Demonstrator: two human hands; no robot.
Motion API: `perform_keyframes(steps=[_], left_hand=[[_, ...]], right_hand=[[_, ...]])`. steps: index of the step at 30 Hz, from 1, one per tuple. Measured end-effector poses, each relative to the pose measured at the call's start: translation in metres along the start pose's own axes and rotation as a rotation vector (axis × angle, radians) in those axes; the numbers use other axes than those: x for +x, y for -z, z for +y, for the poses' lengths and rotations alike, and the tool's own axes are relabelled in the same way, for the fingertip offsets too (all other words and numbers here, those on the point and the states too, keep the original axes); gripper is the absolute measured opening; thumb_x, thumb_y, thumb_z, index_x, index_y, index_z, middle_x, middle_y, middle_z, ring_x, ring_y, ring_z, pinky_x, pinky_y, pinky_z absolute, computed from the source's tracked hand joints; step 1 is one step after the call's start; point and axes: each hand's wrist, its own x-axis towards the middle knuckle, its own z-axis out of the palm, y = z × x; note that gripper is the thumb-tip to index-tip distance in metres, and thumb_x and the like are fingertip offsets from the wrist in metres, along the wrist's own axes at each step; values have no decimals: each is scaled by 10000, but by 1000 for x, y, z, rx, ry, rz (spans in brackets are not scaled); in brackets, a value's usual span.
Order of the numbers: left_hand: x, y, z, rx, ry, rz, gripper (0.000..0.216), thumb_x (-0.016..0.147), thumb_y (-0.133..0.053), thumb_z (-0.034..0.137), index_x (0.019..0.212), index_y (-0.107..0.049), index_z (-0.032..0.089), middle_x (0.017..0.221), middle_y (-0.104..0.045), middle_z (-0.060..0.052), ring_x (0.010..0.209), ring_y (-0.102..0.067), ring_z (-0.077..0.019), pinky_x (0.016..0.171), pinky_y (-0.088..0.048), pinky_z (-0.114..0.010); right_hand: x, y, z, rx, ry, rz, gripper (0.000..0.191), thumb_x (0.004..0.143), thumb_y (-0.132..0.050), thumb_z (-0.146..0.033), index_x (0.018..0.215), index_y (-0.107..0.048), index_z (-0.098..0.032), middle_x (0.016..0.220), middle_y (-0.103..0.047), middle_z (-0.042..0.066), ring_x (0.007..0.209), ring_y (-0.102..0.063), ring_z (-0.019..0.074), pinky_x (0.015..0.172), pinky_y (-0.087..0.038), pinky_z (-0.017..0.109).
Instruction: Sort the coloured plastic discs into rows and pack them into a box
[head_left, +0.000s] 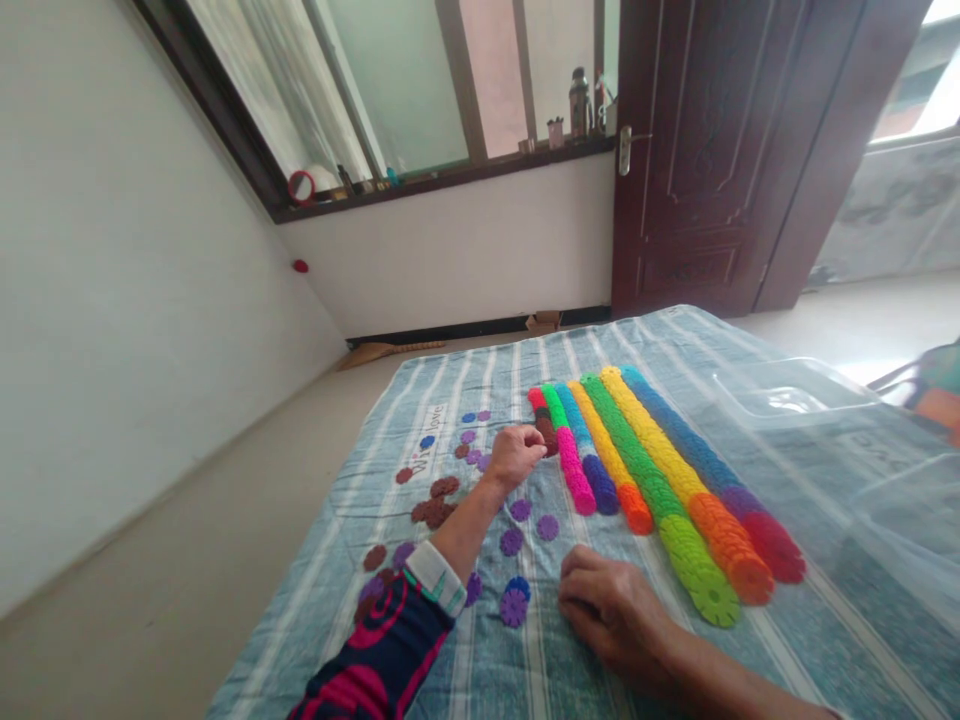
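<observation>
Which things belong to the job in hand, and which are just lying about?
Apparently in use:
left hand, at brown discs
right hand
loose purple discs
rows of coloured discs

Apparently just lying about:
flask on sill
pink cup
cardboard by wall

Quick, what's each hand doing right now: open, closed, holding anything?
Left hand: fingers curled beside the brown discs; grip cannot be told.
Right hand: loosely closed over the striped cloth, nothing visible held.
</observation>
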Motion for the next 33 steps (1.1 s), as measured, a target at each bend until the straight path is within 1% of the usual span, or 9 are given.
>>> perform_keyframes(steps=[12,16,18,21,23,25,28,30,33], left_hand=[[6,-14,-6,182,-45,94,85,675,-635,104,695,-701,153,706,-653,-11,695,-586,-132,701,-431,-240],[6,-11,-8,173,-70,126,87,687,-635,114,726,-703,154,725,-651,-8,685,-574,-121,697,-435,-228],[6,-3,-12,169,-59,141,91,705,-614,124,718,-698,155,723,-652,-7,676,-571,-119,678,-434,-222],[7,19,-24,203,4,189,134,726,-569,126,713,-698,160,715,-665,-9,687,-585,-127,681,-435,-223],[8,39,-37,251,72,209,145,726,-561,131,726,-703,162,725,-683,-14,705,-604,-136,693,-439,-223],[7,60,-52,327,179,215,153,725,-562,145,741,-711,175,725,-698,-9,714,-618,-143,689,-440,-218],[1,88,-71,417,296,214,153,687,-566,131,689,-712,174,698,-704,-11,704,-625,-150,666,-426,-218],[-3,100,-80,439,334,212,154,666,-564,121,660,-712,163,679,-703,-21,688,-625,-158,642,-411,-227],[-8,106,-86,448,363,179,130,655,-587,144,637,-714,163,653,-698,-23,681,-624,-162,618,-390,-230]], right_hand=[[0,0,0,-1,-4,-8,187,814,-482,-104,648,-524,-178,790,-577,20,680,-555,107,618,-383,202],[0,0,1,8,-2,-12,196,826,-476,-111,648,-526,-178,795,-578,20,686,-559,108,626,-390,206],[-1,1,0,14,-8,-11,198,830,-478,-114,648,-525,-179,794,-576,19,687,-558,110,627,-393,209],[-1,1,-1,22,-15,-20,205,837,-477,-124,646,-524,-180,796,-575,20,682,-558,112,626,-399,213],[-1,2,-2,25,-24,-31,205,839,-476,-127,648,-526,-182,800,-576,21,683,-560,115,629,-405,217],[-1,3,-3,26,-31,-41,207,838,-472,-123,648,-529,-183,802,-576,23,684,-562,117,632,-408,219],[-1,4,-3,28,-29,-49,212,841,-468,-123,650,-535,-185,807,-579,25,693,-564,121,639,-411,223],[-1,3,-3,30,-33,-55,213,846,-468,-129,652,-535,-185,814,-580,26,700,-567,121,645,-412,224],[-2,3,-2,31,-41,-66,213,848,-467,-126,652,-527,-184,815,-580,26,702,-567,120,644,-410,223]])
